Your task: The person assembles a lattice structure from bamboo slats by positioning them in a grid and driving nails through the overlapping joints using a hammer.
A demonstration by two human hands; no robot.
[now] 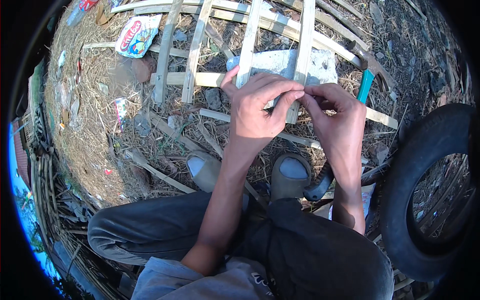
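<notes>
Grey shirt in front, a slat end at risk beyond

Past the dark trousers (160,222), left hand (257,102) and right hand (336,107) meet, fingers (286,105) pinched narrow; what they grip, I cannot tell. Beneath lies a wooden slat (306,37), crossing a rough stone block (322,67); uneven support could make it rock. A hammer (365,84) blow there could hit fingertips.

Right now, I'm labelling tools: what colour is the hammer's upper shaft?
Teal green; the upper shaft shows best in the head view.
</notes>
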